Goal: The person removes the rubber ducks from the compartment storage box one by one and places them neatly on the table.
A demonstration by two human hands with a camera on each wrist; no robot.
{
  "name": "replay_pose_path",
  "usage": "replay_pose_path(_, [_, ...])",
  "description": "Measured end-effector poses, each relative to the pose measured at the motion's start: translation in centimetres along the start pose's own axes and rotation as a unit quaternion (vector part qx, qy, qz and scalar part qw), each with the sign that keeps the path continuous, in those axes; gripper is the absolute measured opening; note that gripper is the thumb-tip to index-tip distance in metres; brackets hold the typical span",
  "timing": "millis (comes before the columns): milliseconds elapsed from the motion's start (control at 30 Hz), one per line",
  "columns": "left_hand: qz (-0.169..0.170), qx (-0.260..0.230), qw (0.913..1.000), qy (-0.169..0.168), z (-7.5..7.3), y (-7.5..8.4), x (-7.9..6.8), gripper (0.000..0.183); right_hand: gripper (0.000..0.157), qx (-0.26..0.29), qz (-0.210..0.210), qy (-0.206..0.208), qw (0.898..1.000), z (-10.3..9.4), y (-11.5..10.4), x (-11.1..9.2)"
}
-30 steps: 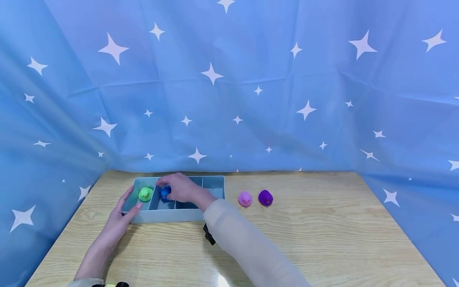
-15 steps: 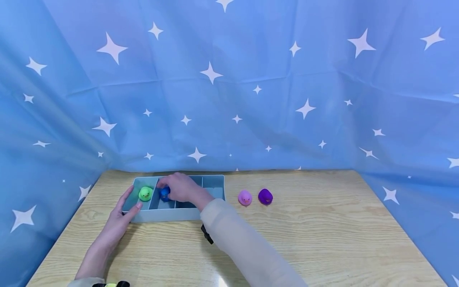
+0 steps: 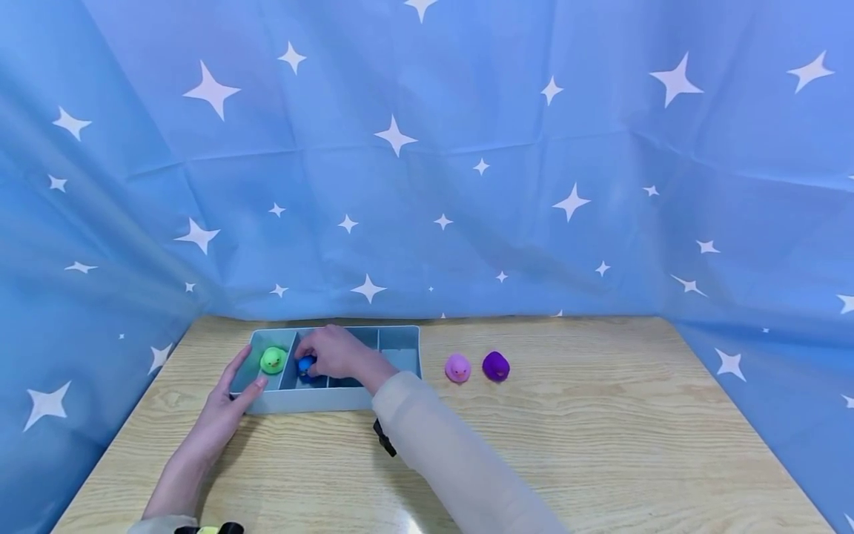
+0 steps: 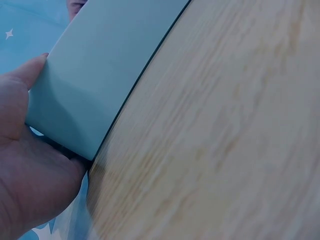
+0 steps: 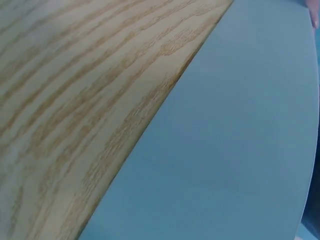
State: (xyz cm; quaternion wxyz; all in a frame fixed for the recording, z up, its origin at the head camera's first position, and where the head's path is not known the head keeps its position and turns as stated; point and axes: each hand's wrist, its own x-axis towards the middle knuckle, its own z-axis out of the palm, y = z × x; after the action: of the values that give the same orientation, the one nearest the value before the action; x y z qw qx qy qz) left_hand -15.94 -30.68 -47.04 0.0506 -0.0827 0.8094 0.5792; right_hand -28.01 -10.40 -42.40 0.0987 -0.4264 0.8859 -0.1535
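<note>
A pale blue divided box [image 3: 307, 401] lies near the back left of the table. My left hand [image 3: 222, 417] holds its left end, thumb at the front rim and fingers along the left side; the left wrist view shows the thumb against the box wall [image 4: 95, 75]. Reaching over from the front right, my right hand [image 3: 339, 353] pinches a blue rubber duck [image 3: 306, 366] low inside the second compartment from the left. Part of that duck is hidden by the fingers. A green rubber duck [image 3: 273, 360] sits in the leftmost compartment.
Right of the box, a pink rubber duck [image 3: 457, 368] and a purple rubber duck [image 3: 496, 366] stand side by side on the wooden table [image 3: 600, 445]. A blue star-patterned cloth [image 3: 427, 185] hangs behind and along both sides.
My right hand and the blue duck have come down and slightly nearer within the same compartment. The left hand keeps its hold on the box end.
</note>
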Motion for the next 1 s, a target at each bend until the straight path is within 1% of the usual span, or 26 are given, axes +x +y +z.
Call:
replay_pose_path(233, [-0.018, 0.001, 0.9998, -0.004, 0.04, 0.00, 0.10, 0.085, 0.029, 0.038, -0.003, 0.004, 0.999, 0.22, 0.08, -0.25])
replay_pose_path(600, [-0.011, 0.003, 0.9999, -0.001, -0.03, 0.20, 0.06, 0.085, 0.029, 0.067, -0.023, 0.025, 0.997, 0.43, 0.55, -0.28])
replay_pose_path(767, [-0.011, 0.004, 0.9999, 0.000, -0.04, 0.29, 0.04, 0.085, 0.029, 0.099, -0.013, 0.030, 0.995, 0.43, 0.48, -0.44])
replay_pose_path(900, [-0.015, 0.002, 0.9999, -0.002, -0.05, 0.12, 0.13, 0.084, 0.030, 0.137, 0.005, 0.032, 0.990, 0.37, 0.23, -0.70])
replay_pose_path(1000, [-0.019, 0.002, 0.9998, -0.004, -0.06, -0.04, 0.21, 0.084, 0.030, 0.156, 0.012, 0.035, 0.987, 0.17, 0.09, -0.92])
